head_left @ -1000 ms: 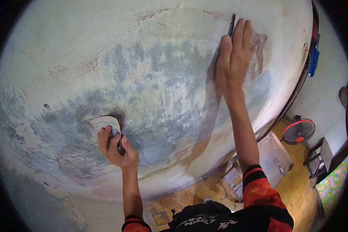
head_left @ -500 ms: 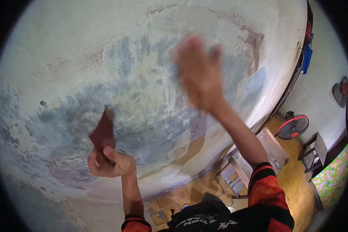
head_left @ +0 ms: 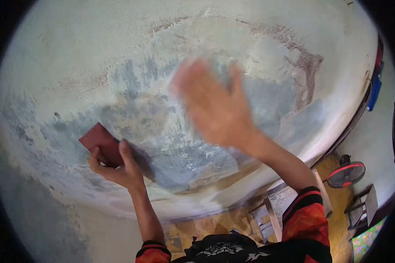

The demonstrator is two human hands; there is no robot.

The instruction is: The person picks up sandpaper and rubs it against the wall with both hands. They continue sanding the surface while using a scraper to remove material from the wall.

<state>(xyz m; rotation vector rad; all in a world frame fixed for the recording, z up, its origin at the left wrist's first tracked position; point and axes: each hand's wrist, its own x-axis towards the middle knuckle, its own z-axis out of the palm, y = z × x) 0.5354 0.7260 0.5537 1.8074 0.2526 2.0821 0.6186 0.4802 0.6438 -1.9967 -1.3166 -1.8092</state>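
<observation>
A patchy blue-grey and whitish wall (head_left: 162, 114) fills most of the view. At the lower left, my left hand (head_left: 118, 168) grips a dark red, folded sheet (head_left: 102, 142) between thumb and fingers, in front of the wall. My right hand (head_left: 217, 105), blurred by motion, is raised near the wall's middle with its palm towards the surface. Its thumb stands apart from the other fingers. Nothing shows in it, though whatever lies under the palm is hidden.
A red and black fan (head_left: 346, 174) stands at the lower right, near a stool (head_left: 363, 206). A worn wooden table (head_left: 283, 201) stands below my right forearm on the yellow tiled floor (head_left: 202, 228). Something blue (head_left: 375, 94) hangs at the right.
My right hand has moved down and left across the wall. My left hand has shifted slightly up and left, and the red sheet now shows its broad face. The view has turned somewhat.
</observation>
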